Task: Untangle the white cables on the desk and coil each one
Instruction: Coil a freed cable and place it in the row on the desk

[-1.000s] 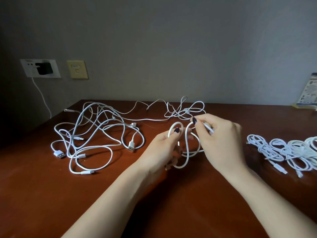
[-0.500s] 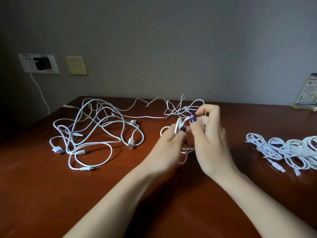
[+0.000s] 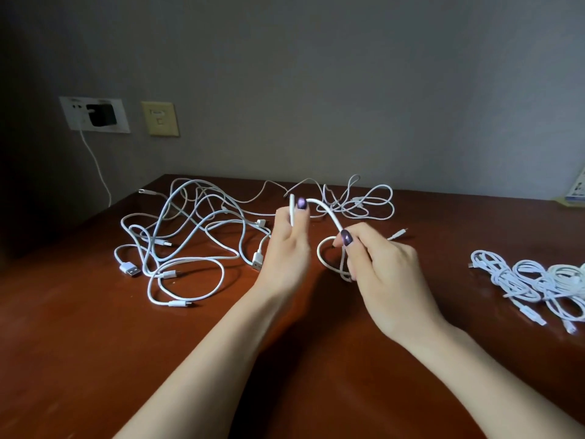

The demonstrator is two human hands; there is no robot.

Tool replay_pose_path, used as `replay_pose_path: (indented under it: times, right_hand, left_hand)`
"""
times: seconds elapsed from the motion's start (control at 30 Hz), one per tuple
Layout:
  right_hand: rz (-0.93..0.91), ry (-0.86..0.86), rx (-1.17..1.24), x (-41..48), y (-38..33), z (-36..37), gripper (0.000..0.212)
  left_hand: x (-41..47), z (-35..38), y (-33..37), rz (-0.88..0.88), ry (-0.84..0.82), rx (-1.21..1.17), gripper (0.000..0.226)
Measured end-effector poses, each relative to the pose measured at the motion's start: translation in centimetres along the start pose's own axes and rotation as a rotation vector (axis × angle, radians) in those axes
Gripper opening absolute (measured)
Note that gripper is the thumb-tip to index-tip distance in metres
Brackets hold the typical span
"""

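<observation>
A white cable (image 3: 326, 215) arches between my two hands above the brown desk (image 3: 79, 343). My left hand (image 3: 286, 248) pinches its plug end upright between thumb and fingers. My right hand (image 3: 384, 274) grips the cable's small coiled loops, which hang beside my thumb. A tangle of loose white cables (image 3: 183, 236) lies on the desk to the left. A smaller tangle (image 3: 361, 201) lies behind my hands near the wall. Several coiled white cables (image 3: 538, 280) lie in a row at the right edge.
A wall socket with a black charger (image 3: 101, 115) and its white lead sits at the back left, beside a yellow wall plate (image 3: 160, 118). A printed card (image 3: 577, 188) leans at the far right corner.
My hands were together over the loops; now they have drawn apart. The left hand lifted the plug end up, and the right hand moved right and down with the loops.
</observation>
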State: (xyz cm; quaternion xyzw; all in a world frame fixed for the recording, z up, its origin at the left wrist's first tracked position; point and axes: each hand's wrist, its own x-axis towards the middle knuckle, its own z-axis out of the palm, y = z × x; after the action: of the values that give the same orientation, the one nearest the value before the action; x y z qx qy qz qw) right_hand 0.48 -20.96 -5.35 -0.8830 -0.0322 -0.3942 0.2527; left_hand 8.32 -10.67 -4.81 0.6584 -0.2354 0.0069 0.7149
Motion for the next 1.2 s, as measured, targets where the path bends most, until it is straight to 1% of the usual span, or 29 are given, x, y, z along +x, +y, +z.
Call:
replay_pose_path:
  times: [0.03,0.1,0.17,0.2,0.23,0.27,0.33,0.4,0.47,0.53,0.6,0.67,0.73,0.83,0.9,0.97,1.03,1.07,1.1,1.17,1.2]
  right_hand:
    - [-0.02,0.005,-0.022,0.0,0.0,0.0,0.031]
    - [-0.058,-0.017,-0.073,0.0,-0.3,0.1,0.027]
    - [-0.095,-0.023,-0.095,-0.2,-0.4,0.3,0.023]
    - [-0.103,-0.022,-0.102,-0.2,-0.5,0.3,0.025]
    - [-0.1,-0.026,-0.103,-0.3,-0.6,0.4,0.027]
    - [-0.096,-0.031,-0.094,-0.3,-0.6,0.5,0.026]
    - [-0.103,-0.033,-0.074,-0.4,-0.7,0.5,0.019]
    - [-0.098,-0.055,-0.072,-0.4,-0.8,0.6,0.022]
    - [-0.116,-0.06,-0.109,-0.5,-0.9,0.6,0.025]
    - [-0.198,-0.035,-0.223,-0.4,-1.1,0.2,0.024]
    - [-0.228,-0.025,-0.262,-0.1,-0.8,-0.3,0.024]
    - [-0.178,-0.049,-0.219,0.3,-0.2,-0.8,0.024]
    - [-0.108,-0.11,-0.138,0.6,0.4,-1.0,0.028]
    - [0.018,-0.27,0.033,0.7,1.1,-1.1,0.032]
    - [0.1,-0.43,0.103,0.6,1.6,-1.0,0.031]
    - [0.14,-0.544,0.14,0.3,1.9,-0.7,0.035]
    - [0.17,-0.586,0.183,0.2,1.7,-0.6,0.044]
    - [0.173,-0.582,0.199,0.3,1.5,-0.7,0.046]
    - [0.166,-0.57,0.212,0.4,1.4,-0.9,0.04]
    - [0.132,-0.567,0.222,0.6,1.2,-1.2,0.018]
    - [0.118,-0.587,0.221,0.7,1.1,-1.3,0.014]
  left_hand:
    - [-0.2,0.2,0.0,-0.001,-0.044,-0.004,0.041]
    - [-0.5,0.5,-0.2,0.001,-0.143,-0.009,0.042]
    - [-0.8,1.0,0.1,-0.042,-0.218,-0.103,0.044]
    - [-0.8,1.2,0.2,-0.085,-0.236,-0.148,0.05]
    - [-0.8,1.4,0.4,-0.134,-0.24,-0.179,0.055]
    - [-0.9,1.6,0.5,-0.179,-0.237,-0.221,0.054]
    - [-0.9,1.8,0.6,-0.228,-0.248,-0.328,0.038]
    - [-0.8,1.8,0.8,-0.26,-0.235,-0.392,0.028]
    - [-0.4,1.4,1.0,-0.285,-0.194,-0.459,0.029]
    - [0.2,0.9,1.5,-0.315,-0.14,-0.62,0.031]
    - [0.8,0.0,1.9,-0.325,-0.115,-0.781,0.034]
    - [1.3,-0.9,2.0,-0.319,-0.15,-0.879,0.037]
    - [1.6,-1.6,2.0,-0.309,-0.176,-0.963,0.039]
    - [1.7,-2.3,2.2,-0.281,-0.215,-1.052,0.042]
    - [1.7,-2.5,2.3,-0.254,-0.247,-1.09,0.043]
    - [1.7,-2.7,2.3,-0.246,-0.278,-1.124,0.043]
    - [1.7,-3.0,2.3,-0.256,-0.32,-1.114,0.04]
    - [1.7,-3.1,2.3,-0.262,-0.346,-1.077,0.038]
    - [1.6,-3.1,2.2,-0.267,-0.373,-1.025,0.036]
    - [1.4,-2.9,2.2,-0.278,-0.415,-0.918,0.031]
    - [1.4,-2.9,2.3,-0.28,-0.423,-0.895,0.03]
